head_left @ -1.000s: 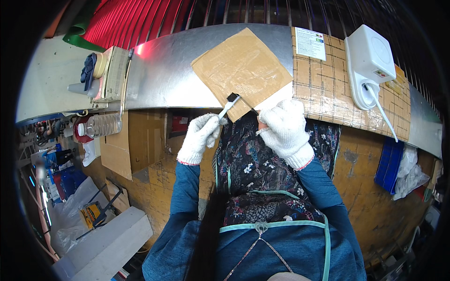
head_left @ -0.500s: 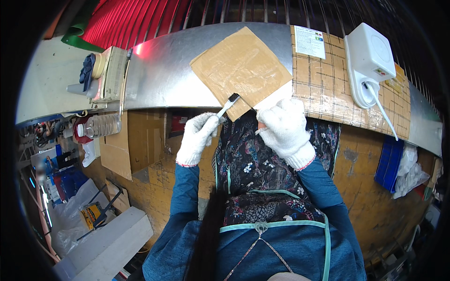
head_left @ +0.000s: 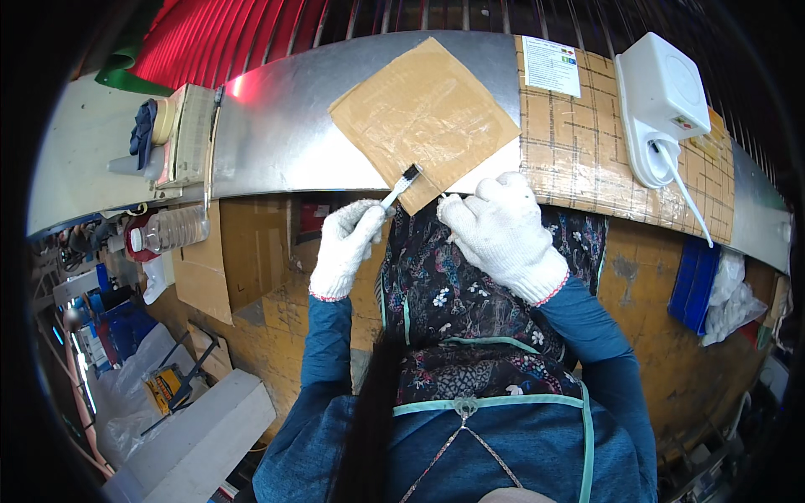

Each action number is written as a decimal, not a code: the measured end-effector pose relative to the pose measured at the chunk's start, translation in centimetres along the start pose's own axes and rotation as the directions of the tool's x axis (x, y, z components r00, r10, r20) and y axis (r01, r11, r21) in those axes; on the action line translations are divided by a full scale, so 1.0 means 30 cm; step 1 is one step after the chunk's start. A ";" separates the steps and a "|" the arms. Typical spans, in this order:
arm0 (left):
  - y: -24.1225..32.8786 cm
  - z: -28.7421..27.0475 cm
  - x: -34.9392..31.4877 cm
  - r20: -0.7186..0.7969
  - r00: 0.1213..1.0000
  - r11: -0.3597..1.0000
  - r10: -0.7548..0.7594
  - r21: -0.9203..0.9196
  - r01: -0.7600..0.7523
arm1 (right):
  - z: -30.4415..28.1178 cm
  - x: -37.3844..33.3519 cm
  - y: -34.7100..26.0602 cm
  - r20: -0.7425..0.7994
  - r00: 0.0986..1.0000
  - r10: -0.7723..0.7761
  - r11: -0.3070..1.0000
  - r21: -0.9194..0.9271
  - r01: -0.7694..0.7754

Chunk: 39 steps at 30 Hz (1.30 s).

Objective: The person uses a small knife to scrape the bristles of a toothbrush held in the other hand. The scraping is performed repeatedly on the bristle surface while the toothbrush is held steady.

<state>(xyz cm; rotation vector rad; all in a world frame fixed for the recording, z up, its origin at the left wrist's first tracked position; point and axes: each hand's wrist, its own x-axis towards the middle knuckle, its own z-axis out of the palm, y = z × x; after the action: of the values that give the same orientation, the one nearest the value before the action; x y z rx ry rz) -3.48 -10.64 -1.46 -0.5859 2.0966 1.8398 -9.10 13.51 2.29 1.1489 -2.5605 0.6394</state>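
Your left hand (head_left: 345, 249) has its fingers wrapped round a small brush (head_left: 401, 185), bristles angled onto the brown sheet (head_left: 423, 117); your right hand (head_left: 501, 230) pins its corner, fingers curled, steadying it on the worktop (head_left: 285, 134).

Bare metal bench (head_left: 285, 151) left of the brown sheet (head_left: 423, 117); white adapter (head_left: 662, 105) crowds the right.

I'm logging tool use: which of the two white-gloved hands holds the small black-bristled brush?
The left hand holds the small black-bristled brush, bristles on the brown square sheet. The right hand rests empty at the sheet's near edge.
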 end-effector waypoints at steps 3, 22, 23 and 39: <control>-0.008 -0.004 0.005 0.007 1.000 1.000 -0.011 -0.017 0.011 | -0.001 0.003 0.001 0.043 0.999 0.001 1.000 0.014 -0.002; -0.010 0.005 -0.002 0.045 0.999 0.991 -0.030 -0.133 0.036 | 0.074 -0.014 -0.004 0.053 0.996 0.076 0.997 -0.015 -0.075; -0.012 0.005 -0.003 0.055 0.997 0.987 -0.047 -0.150 0.055 | 0.071 -0.017 -0.002 0.028 0.993 0.112 0.992 0.046 -0.114; -0.005 0.013 -0.012 0.102 0.993 0.970 -0.058 -0.229 0.080 | 0.029 -0.031 0.003 -0.045 0.879 0.475 0.869 0.178 -0.461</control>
<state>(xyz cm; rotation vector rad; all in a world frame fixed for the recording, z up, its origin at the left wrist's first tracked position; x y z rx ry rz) -3.10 -10.23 -1.47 -0.6057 1.7909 2.0467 -8.61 13.73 1.13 0.5067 -2.7643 0.9977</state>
